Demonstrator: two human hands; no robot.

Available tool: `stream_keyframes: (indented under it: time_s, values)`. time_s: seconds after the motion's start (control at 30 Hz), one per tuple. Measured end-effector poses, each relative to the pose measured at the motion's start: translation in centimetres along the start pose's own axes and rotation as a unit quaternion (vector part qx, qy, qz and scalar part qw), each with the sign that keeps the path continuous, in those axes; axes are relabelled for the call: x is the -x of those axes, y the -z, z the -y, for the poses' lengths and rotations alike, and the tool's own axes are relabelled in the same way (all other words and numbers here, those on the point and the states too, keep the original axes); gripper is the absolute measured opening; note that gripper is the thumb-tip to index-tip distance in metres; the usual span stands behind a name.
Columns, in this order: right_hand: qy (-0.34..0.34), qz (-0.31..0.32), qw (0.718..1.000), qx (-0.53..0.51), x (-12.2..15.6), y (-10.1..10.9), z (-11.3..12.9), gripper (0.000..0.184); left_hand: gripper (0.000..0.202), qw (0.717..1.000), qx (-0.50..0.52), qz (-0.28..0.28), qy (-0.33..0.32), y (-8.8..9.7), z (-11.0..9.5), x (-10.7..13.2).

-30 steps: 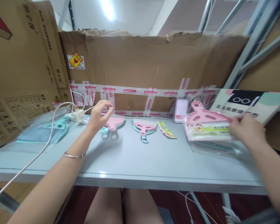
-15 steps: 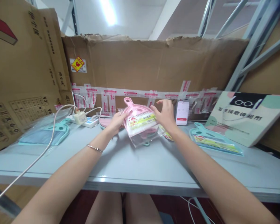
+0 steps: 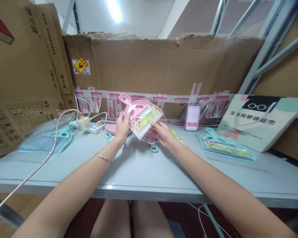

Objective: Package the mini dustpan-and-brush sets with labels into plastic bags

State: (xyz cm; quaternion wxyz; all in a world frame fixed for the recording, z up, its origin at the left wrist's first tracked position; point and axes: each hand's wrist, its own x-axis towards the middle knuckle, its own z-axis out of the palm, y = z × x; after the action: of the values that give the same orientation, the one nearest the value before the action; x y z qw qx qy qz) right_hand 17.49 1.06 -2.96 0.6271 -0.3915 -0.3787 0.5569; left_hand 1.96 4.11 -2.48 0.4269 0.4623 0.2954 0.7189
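A pink dustpan [image 3: 132, 111] in a clear plastic bag, with a colourful label card [image 3: 146, 120] on its front, is held up tilted above the table. My left hand [image 3: 123, 127] grips its left side below the handle, thumb in front. At the lower right, my right hand [image 3: 162, 133] pinches the edge of the bag beside the card. Under and behind it lie more pink and teal pieces, among them a teal handle end [image 3: 154, 148] and a pink dustpan [image 3: 110, 127]; they are partly hidden.
A bagged teal dustpan [image 3: 67, 134] lies left, another teal dustpan [image 3: 213, 138] right. A power strip [image 3: 95, 128] with cables, a phone [image 3: 192, 118] and a printed paper bag [image 3: 253, 124] line the table's back. Large cardboard [image 3: 139, 69] stands behind.
My right hand has come down from above the dustpan's right side and closed on the bag's lower right edge. The dustpan has shifted slightly left and up and is turned.
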Motion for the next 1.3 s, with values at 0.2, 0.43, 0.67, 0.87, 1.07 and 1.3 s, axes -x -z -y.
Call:
stream_keyframes:
  time_s: [0.2, 0.43, 0.67, 0.87, 1.07, 1.3]
  values:
    - [0.002, 0.025, 0.999, -0.026, 0.1, 0.2, 0.2, 0.011, 0.017, 0.998, 0.038, -0.004, 0.055, -0.4, -0.5, 0.3]
    - [0.015, 0.114, 0.993, -0.006, 0.9, 0.5, 1.0, 0.027, 0.007, 0.990, 0.053, -0.029, 0.130, -0.4, -0.7, 0.2]
    - [0.036, 0.066, 0.997, -0.011, 0.2, 0.5, 0.1, 0.031, 0.014, 0.995, 0.049, 0.012, 0.089, -0.7, -1.0, 0.7]
    - [0.020, 0.122, 0.992, -0.010, 0.6, 0.8, 0.6, 0.031, 0.023, 0.995, 0.041, 0.018, 0.093, -0.5, -0.7, 0.5]
    - [0.001, 0.094, 0.996, -0.006, 0.4, 0.8, 0.2, 0.032, 0.020, 1.000, -0.015, 0.012, 0.007, -0.1, 0.1, 0.2]
    - [0.010, 0.088, 0.995, 0.034, -0.8, 1.1, -0.7, 0.024, 0.020, 0.999, -0.041, -0.030, 0.008, 0.3, 0.9, -0.1]
